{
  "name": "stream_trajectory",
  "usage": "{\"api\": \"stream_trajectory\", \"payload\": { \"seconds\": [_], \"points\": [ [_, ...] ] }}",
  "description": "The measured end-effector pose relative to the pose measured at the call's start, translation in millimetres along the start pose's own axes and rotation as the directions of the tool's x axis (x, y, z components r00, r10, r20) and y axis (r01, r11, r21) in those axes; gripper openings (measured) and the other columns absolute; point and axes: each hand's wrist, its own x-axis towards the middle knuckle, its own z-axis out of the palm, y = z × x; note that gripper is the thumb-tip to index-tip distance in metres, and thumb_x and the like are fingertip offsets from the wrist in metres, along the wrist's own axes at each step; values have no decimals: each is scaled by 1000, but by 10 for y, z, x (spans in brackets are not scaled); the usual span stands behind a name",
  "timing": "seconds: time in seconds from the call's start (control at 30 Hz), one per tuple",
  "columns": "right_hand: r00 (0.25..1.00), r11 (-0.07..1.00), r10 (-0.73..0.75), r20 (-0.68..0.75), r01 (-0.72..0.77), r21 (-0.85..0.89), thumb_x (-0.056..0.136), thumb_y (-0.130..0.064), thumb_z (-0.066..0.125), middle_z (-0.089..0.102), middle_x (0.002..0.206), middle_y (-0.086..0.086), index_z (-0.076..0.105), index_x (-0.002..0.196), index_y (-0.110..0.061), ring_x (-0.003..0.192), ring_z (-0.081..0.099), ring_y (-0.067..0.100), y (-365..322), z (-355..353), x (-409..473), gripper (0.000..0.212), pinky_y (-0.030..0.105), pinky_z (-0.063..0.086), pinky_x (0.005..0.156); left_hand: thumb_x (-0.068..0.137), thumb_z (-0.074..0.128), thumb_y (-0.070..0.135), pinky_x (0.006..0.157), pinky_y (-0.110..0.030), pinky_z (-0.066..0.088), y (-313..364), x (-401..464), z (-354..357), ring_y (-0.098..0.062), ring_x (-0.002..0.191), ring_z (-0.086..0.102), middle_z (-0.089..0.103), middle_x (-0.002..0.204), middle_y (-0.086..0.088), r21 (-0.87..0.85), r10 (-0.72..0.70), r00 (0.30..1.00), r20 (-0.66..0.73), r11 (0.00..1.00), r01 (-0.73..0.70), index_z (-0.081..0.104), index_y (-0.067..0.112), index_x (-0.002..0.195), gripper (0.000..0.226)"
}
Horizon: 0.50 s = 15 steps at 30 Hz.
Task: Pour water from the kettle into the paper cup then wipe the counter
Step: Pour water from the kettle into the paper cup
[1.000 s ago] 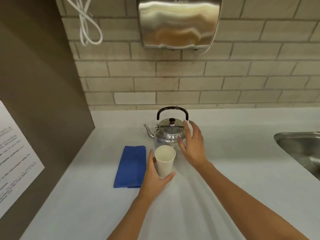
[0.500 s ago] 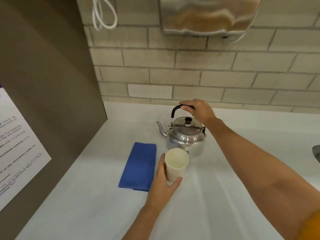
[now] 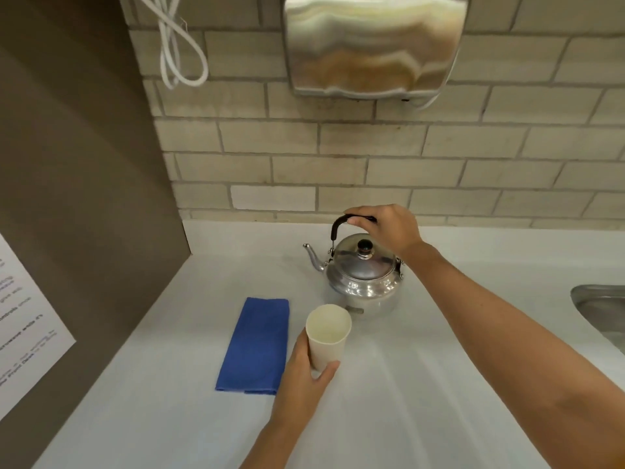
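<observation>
The shiny steel kettle with the black handle (image 3: pixel 362 269) stands on the white counter (image 3: pixel 422 384), just beyond your left hand (image 3: pixel 306 374), which grips the white paper cup (image 3: pixel 328 336). Your right hand (image 3: pixel 389 228) has now closed on its handle; lifting comes next.

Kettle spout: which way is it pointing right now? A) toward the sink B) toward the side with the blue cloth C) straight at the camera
B: the kettle spout sticks out on its left side, the side where the blue cloth lies, away from the sink.
</observation>
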Motion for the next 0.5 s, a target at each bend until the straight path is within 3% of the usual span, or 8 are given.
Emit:
{"api": "stream_trajectory", "payload": {
  "seconds": [0.13, 0.33, 0.5],
  "points": [
    [997, 994, -79, -6, 78, -78, 84, -45, 59, 77, 89, -5, 69, 105, -35, 76, 67, 16, -151, -441, -100, 25, 18, 31, 51, 77, 70, 31, 91, -20, 38, 12, 1, -3, -6, 110, 48, 49, 119, 14, -4, 10, 1000, 2, 1000, -10, 33, 26, 133, 67],
    [983, 972, -35, 182, 76, -223, 84, -52, 55, 73, 104, -10, 65, 107, -43, 94, 63, 17, -464, -973, -296, 26, 26, 41, 68, 77, 71, 28, 84, -25, 43, 43, -17, -23, -14, 104, 55, 56, 118, 5, -8, 13, 1000, 0, 1000, -13, 38, 23, 129, 62],
    [959, 953, -28, 283, 112, -282, 84, -49, 58, 74, 87, -14, 66, 103, -44, 77, 57, 8, -688, -1190, -489, 21, 26, 40, 60, 77, 71, 26, 87, -31, 46, 71, -24, -39, -20, 107, 54, 56, 125, -5, -3, 13, 1000, 4, 1000, -13, 36, 18, 131, 65]
  ]
}}
